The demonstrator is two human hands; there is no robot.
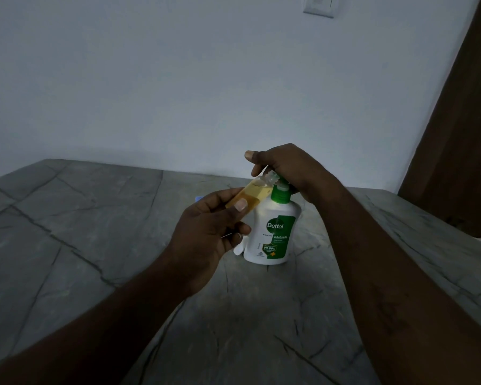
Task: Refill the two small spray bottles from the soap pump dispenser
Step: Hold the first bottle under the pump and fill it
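A dim room with a pale wall and a grey, veined stone tabletop [95, 218]: at centre-left, the left hand [206, 237] pinches a small spray bottle [250, 194] between thumb and fingers. The bottle is tilted, partly filled with amber liquid, and its uncapped neck is raised to the spout. Just right of it, the white Dettol pump dispenser [272, 234] stands upright on the table, and the right hand [286, 168] curls over its pump head. The refill appears to be under way. Doing it well likely means keeping the neck tight under the spout and pressing slowly, so nothing runs down the outside.

A small white piece [238, 250] lies touching the dispenser's base, and a blue sliver [197, 198] shows behind the left hand. The second bottle cannot be made out. Open tabletop spreads to the left, with the table's edge and a brown wooden panel [456, 120] to the right.
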